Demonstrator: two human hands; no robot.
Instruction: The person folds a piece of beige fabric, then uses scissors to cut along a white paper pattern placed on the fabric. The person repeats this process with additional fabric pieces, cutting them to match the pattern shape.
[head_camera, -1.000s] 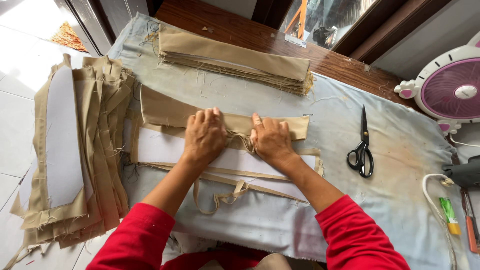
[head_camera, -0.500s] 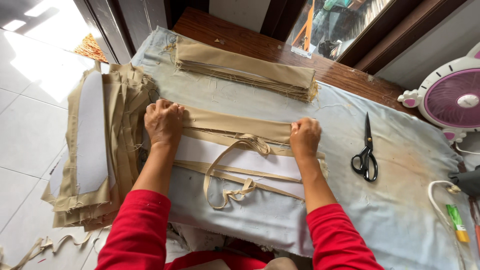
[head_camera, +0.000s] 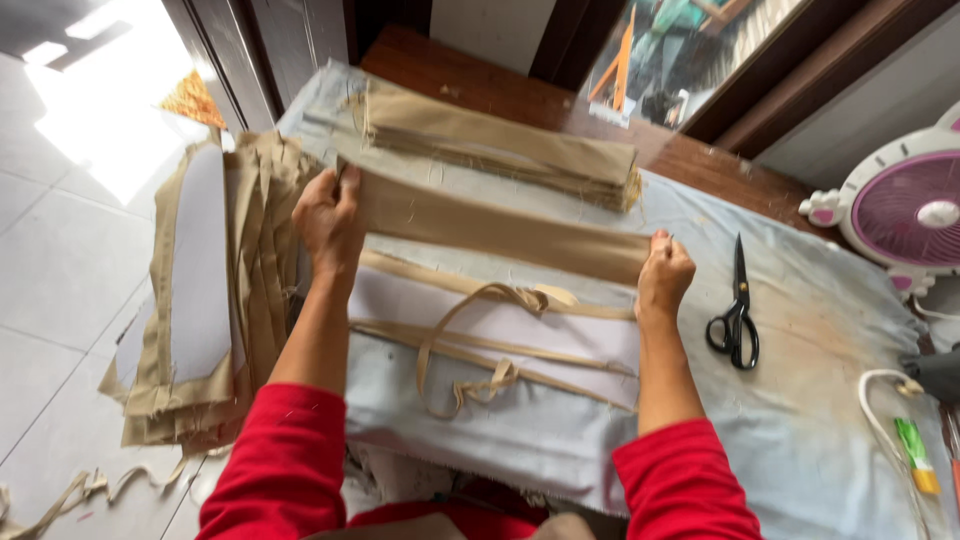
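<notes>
Near edge: red sleeves (head_camera: 290, 460) at the bottom, both forearms reaching out over the pale grey-blue table cloth (head_camera: 800, 440).

Between the arms: white panel (head_camera: 500, 330) edged in tan binding lies flat on the cloth, with a loose loop of tan strap (head_camera: 470, 345) curling across it toward the near side.

Left hand (head_camera: 328, 215): closed, fingers pinched on the left end of the long tan fabric strip (head_camera: 500, 228). Right hand (head_camera: 664, 272): closed in a fist on the strip's right end. The strip spans hand to hand, stretched just beyond the white panel, left end farther away than the right. Can't tell whether it is lifted clear of the cloth.

Left of the left arm: stack of tan pieces (head_camera: 215, 300) with white liners, hanging over the left table edge above the tiled floor (head_camera: 60, 300). Tan scraps on the floor near the left corner.

Right of the right hand: black scissors (head_camera: 736, 305), closed, lying on the cloth, near but apart from the hand. Far right edge: white cable (head_camera: 880, 410) and a green-and-yellow tool, partly cut off.

Farther out: pile of folded tan fabric (head_camera: 500, 150) beyond the strip, not touching it. Far right: white fan with a purple grille (head_camera: 915, 215).
</notes>
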